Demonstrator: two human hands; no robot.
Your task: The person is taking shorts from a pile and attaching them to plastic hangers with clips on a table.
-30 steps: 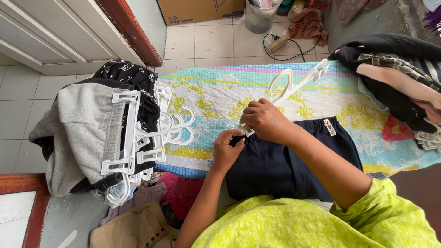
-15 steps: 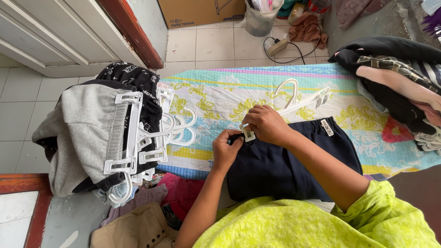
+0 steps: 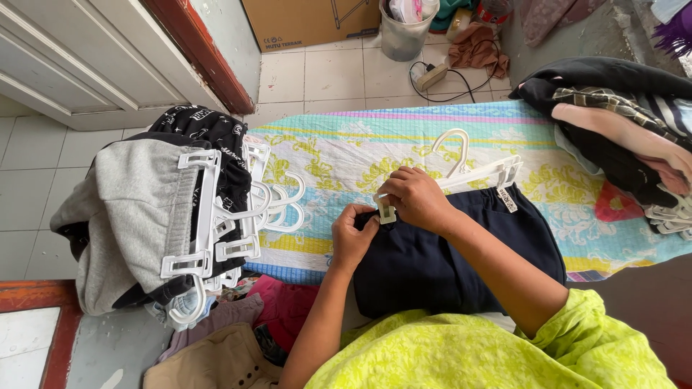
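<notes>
A pair of dark navy shorts (image 3: 447,259) lies flat on a colourful quilted board cover (image 3: 339,155). A white plastic clip hanger (image 3: 476,169) rests along the waistband. My right hand (image 3: 418,198) pinches the hanger's left clip (image 3: 386,210) at the waistband corner. My left hand (image 3: 355,234) grips the fabric edge of the shorts just below that clip. Both hands touch at the clip.
A stack of grey and black garments on white clip hangers (image 3: 173,216) lies at the left end. A heap of dark and striped clothes (image 3: 620,137) sits at the right. A cardboard box (image 3: 310,21), a grey bucket (image 3: 404,32) and a cable lie on the tiled floor beyond.
The hanger has come down from a raised tilt and now lies flat along the waistband. Both hands have closed in on its left clip.
</notes>
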